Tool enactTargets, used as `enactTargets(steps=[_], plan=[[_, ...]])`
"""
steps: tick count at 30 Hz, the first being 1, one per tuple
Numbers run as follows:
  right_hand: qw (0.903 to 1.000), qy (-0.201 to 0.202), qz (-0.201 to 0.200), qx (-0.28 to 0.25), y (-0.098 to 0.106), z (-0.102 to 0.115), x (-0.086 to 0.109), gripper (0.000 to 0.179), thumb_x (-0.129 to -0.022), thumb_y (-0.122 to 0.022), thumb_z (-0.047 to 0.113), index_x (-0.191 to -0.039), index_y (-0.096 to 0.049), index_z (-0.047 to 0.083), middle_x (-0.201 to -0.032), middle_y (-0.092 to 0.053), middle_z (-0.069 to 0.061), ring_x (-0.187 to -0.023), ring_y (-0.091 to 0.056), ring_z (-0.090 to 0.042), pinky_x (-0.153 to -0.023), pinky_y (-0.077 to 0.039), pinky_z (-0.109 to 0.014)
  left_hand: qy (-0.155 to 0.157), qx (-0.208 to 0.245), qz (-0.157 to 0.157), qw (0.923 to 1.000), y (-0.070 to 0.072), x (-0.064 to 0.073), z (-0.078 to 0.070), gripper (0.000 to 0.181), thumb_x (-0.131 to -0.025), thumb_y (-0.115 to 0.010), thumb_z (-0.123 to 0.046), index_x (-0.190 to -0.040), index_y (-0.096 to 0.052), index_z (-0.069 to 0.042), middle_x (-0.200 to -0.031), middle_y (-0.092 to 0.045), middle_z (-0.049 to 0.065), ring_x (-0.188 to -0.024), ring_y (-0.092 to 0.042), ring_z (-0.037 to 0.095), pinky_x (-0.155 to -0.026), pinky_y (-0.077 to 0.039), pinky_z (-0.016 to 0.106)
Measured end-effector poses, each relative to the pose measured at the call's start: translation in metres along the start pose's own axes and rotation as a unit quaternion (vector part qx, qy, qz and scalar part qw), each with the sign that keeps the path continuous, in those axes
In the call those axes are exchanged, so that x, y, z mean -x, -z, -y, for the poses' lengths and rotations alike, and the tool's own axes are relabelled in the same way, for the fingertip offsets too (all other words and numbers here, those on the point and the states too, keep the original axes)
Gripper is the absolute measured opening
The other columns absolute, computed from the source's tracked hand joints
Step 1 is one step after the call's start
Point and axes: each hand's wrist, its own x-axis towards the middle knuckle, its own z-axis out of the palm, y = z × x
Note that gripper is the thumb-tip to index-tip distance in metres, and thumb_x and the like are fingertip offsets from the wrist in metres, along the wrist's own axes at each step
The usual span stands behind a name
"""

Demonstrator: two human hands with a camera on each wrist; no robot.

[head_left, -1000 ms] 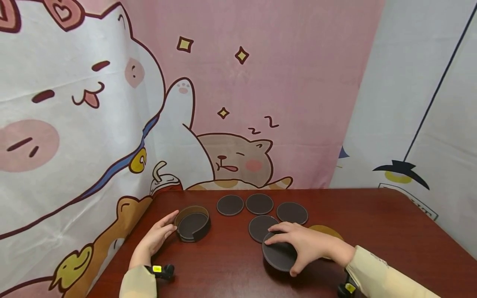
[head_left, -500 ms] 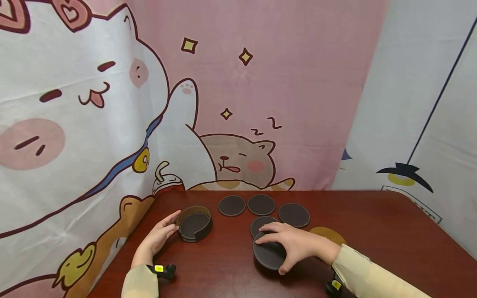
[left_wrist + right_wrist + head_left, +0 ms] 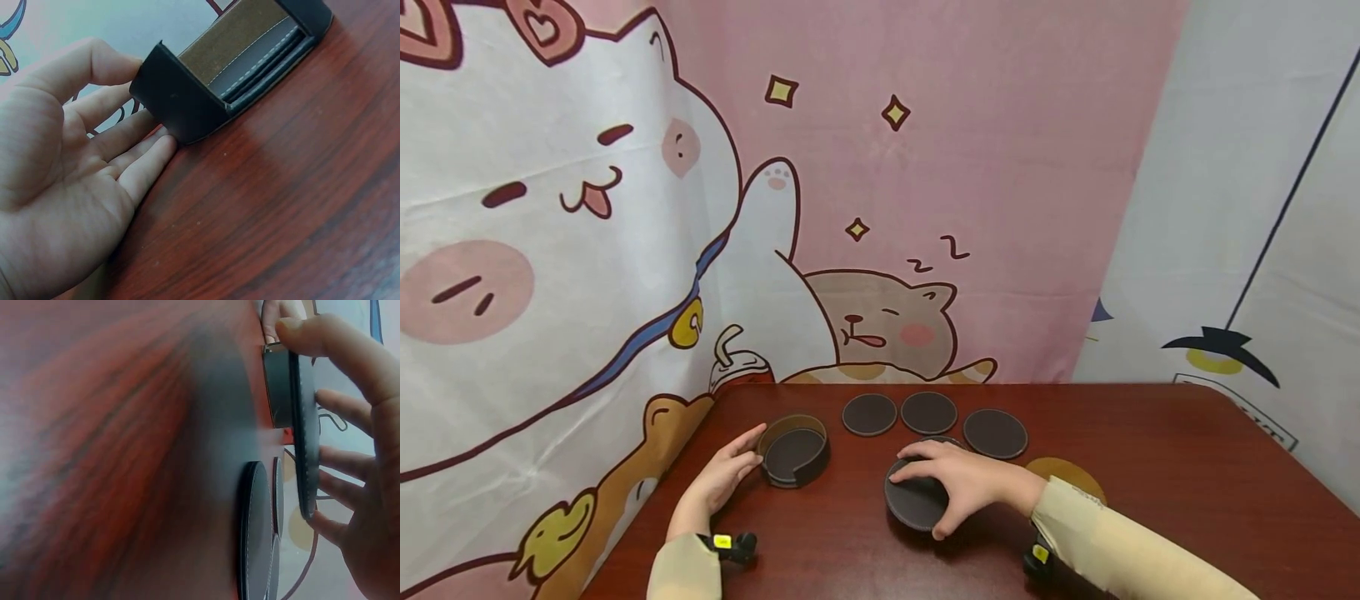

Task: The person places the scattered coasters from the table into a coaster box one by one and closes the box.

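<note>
My right hand [image 3: 966,483] grips a round black coaster [image 3: 912,500] by its edges, thumb on the near side and fingers toward the far side. In the right wrist view the held coaster [image 3: 305,437] is clear of the table, its stitched edge showing. At the left, my left hand [image 3: 721,479] touches the outer wall of a round coaster holder [image 3: 817,467]. The left wrist view shows the fingers lying against the holder's black side [image 3: 178,100], beside its front opening. The holder has a brown lining, and dark coaster edges [image 3: 269,65] show inside.
Behind the hands lie three black coasters, at left [image 3: 869,414], middle [image 3: 929,412] and right [image 3: 995,433]. Another is mostly hidden under the right hand. A tan disc [image 3: 1066,475] lies partly behind the right sleeve. A printed cloth [image 3: 1000,167] hangs at the table's [image 3: 1150,467] far edge.
My right hand has carried the coaster leftward, closer to the holder, and it now overlaps most of the coaster behind it. My left hand stays at the holder.
</note>
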Motion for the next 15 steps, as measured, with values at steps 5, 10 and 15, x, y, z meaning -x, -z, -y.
enactTargets(steps=[5,10,15], plan=[[1.0,-0.001,-0.006,-0.002,-0.005,-0.004,-0.017,0.084,-0.065,-0.081,0.045,-0.141,-0.047,0.039,-0.15,-0.033,-0.003,-0.134,-0.034,-0.02,-0.098,-0.038,-0.045,-0.001,0.003,0.004,1.0,0.0,0.001,0.0,0.063,-0.091,-0.049,0.002,-0.151,-0.032,-0.005,-0.158,-0.018,0.018,-0.143,-0.016,0.029,-0.111,-0.021,0.047],[0.9998,0.005,-0.015,0.007,-0.01,-0.008,-0.036,0.084,-0.065,-0.081,0.045,-0.141,-0.048,0.038,-0.151,-0.032,-0.001,-0.136,-0.032,-0.021,-0.099,-0.037,-0.049,-0.002,0.005,0.006,1.0,0.001,0.001,-0.001,0.063,-0.091,-0.048,0.003,-0.151,-0.031,-0.004,-0.158,-0.019,0.018,-0.143,-0.017,0.029,-0.111,-0.02,0.047],[0.9997,0.006,-0.022,0.007,-0.013,-0.011,-0.054,0.083,-0.066,-0.081,0.045,-0.142,-0.047,0.037,-0.152,-0.031,-0.001,-0.137,-0.03,-0.02,-0.101,-0.035,-0.05,-0.001,0.006,0.006,1.0,0.001,-0.001,0.0,0.064,-0.09,-0.049,0.002,-0.151,-0.03,-0.003,-0.158,-0.019,0.018,-0.143,-0.016,0.029,-0.111,-0.021,0.046]])
